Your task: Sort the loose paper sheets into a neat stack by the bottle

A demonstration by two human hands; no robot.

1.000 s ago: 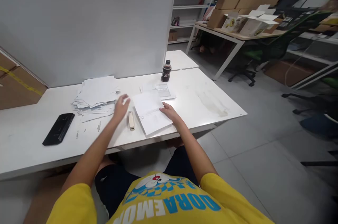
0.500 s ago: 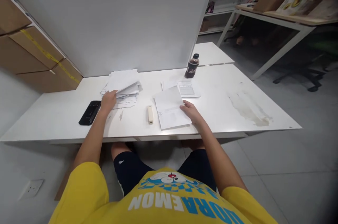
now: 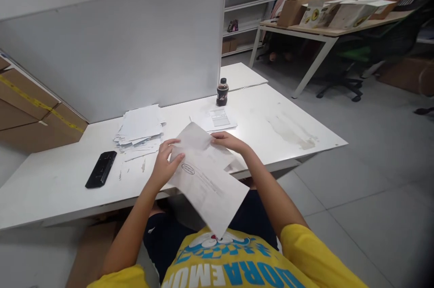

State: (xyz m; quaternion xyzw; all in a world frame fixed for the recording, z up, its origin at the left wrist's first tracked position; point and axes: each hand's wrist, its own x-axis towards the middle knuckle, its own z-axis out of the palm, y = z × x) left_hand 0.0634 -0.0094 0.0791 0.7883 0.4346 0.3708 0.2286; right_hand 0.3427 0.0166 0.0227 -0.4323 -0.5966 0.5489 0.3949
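Note:
Between my hands, over the desk's front edge, are printed paper sheets [image 3: 212, 193], one with an oval stamp near its upper left. My left hand [image 3: 166, 163] grips the left side of the sheets with its thumb on top. The fingers of my right hand [image 3: 230, 141] are closed on the upper right edge of the paper. An untidy paper stack [image 3: 140, 125] lies on the desk beyond my left hand. A smaller pile of papers [image 3: 220, 118], its top sheet bearing a printed table, lies past my right hand. The cream stapler seen earlier is hidden behind the held sheets.
A bottle of dark drink [image 3: 222, 93] stands near the whiteboard [image 3: 118, 48] at the desk's back. To the left lie a black flat object [image 3: 101, 169] and cardboard boxes [image 3: 40, 120]. A smear [image 3: 291, 129] marks the white desk [image 3: 254, 134] at right.
My left hand has left the stack and come to the middle, now holding paper. The sheets are raised and tilted toward me. The view has turned right.

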